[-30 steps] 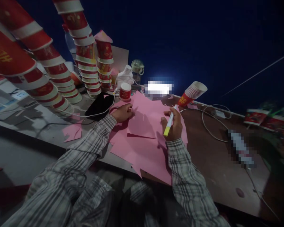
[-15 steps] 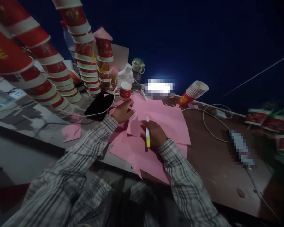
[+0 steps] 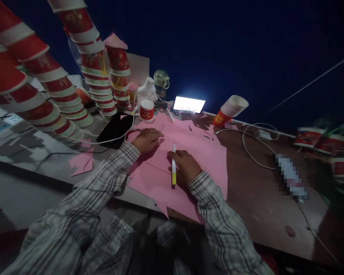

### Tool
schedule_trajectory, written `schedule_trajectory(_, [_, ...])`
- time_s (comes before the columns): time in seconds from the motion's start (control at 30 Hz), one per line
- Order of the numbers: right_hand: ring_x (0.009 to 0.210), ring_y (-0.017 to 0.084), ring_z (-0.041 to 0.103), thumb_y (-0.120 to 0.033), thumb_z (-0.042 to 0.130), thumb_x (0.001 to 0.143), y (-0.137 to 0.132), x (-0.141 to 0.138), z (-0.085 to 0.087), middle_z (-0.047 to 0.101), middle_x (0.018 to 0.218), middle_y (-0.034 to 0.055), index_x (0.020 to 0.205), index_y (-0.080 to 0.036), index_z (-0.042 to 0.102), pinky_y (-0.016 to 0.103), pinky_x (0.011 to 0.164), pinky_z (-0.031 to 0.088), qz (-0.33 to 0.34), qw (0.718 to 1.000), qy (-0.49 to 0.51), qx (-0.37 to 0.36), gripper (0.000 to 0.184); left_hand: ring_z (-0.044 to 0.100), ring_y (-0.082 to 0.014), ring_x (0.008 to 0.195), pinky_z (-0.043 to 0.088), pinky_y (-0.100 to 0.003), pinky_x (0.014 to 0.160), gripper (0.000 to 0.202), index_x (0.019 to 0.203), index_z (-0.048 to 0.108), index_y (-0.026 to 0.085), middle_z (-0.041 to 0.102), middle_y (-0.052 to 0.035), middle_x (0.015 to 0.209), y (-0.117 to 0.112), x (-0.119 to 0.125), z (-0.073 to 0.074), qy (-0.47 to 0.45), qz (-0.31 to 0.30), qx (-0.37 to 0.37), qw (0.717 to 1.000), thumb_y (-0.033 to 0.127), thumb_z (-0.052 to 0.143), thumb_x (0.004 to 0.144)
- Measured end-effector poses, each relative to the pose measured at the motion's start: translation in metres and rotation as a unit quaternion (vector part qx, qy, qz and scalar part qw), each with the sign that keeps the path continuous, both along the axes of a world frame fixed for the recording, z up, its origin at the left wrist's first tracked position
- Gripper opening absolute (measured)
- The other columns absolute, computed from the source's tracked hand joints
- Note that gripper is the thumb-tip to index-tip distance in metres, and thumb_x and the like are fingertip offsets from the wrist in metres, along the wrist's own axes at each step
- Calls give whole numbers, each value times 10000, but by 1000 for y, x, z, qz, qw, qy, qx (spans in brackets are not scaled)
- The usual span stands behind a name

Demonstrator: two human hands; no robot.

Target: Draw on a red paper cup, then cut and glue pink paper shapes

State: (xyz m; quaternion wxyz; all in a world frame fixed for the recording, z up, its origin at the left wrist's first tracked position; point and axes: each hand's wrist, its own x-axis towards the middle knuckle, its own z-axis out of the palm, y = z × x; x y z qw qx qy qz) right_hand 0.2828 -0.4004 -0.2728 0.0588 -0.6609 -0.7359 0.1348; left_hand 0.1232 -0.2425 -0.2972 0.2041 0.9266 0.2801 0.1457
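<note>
Pink paper sheets point(image 3: 206, 152) lie spread over the brown table point(image 3: 260, 198) in front of me. My left hand point(image 3: 146, 139) rests on the left part of the paper, fingers curled and pressing it down. My right hand point(image 3: 185, 165) is closed round a white pen with a yellow end point(image 3: 173, 168), its tip pointing away from me and touching the pink sheet. A single red paper cup point(image 3: 146, 110) stands just beyond my left hand.
Tall stacks of red and white paper cups point(image 3: 97, 76) lean at the left. A tipped stack of cups point(image 3: 231, 109) lies beside a lit phone screen point(image 3: 189, 104). A black pouch point(image 3: 114, 130), white cables point(image 3: 255, 152), a small bottle point(image 3: 161, 82) and pink scraps point(image 3: 81, 162) lie around.
My right hand has come down from the far right of the sheet to its middle with the pen. The raised pink sheet now lies flat. My left hand stays on the paper.
</note>
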Motion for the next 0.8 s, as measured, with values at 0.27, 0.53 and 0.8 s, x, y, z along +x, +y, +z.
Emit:
schedule_trajectory(0.27, [1099, 285, 574, -184, 660, 827, 5, 7, -5, 675, 1171, 140, 1268, -161, 600, 420, 972, 480, -30, 998, 44, 29, 445, 636, -253, 1116, 247, -544, 1160, 369, 1146, 692, 184, 727, -89, 1169, 1, -2, 5, 55, 2, -45, 997, 342, 422, 951])
schedule_trajectory(0.53, [1073, 259, 606, -172, 660, 824, 7, 13, -9, 693, 1148, 133, 1241, -178, 616, 424, 969, 501, -24, 997, 64, 44, 420, 530, -256, 1288, 312, -516, 1132, 333, 1118, 691, 203, 627, -95, 1358, -1, 0, 0, 57, -22, 5, 998, 295, 415, 955])
schedule_trajectory(0.8, [1040, 239, 638, -192, 625, 854, 10, 23, -19, 719, 1109, 124, 1256, -153, 604, 386, 916, 529, -72, 984, 144, 75, 405, 521, -280, 1278, 318, -507, 1110, 284, 1078, 708, 209, 624, -97, 1347, 1, -3, -2, 87, -56, 23, 994, 202, 550, 842])
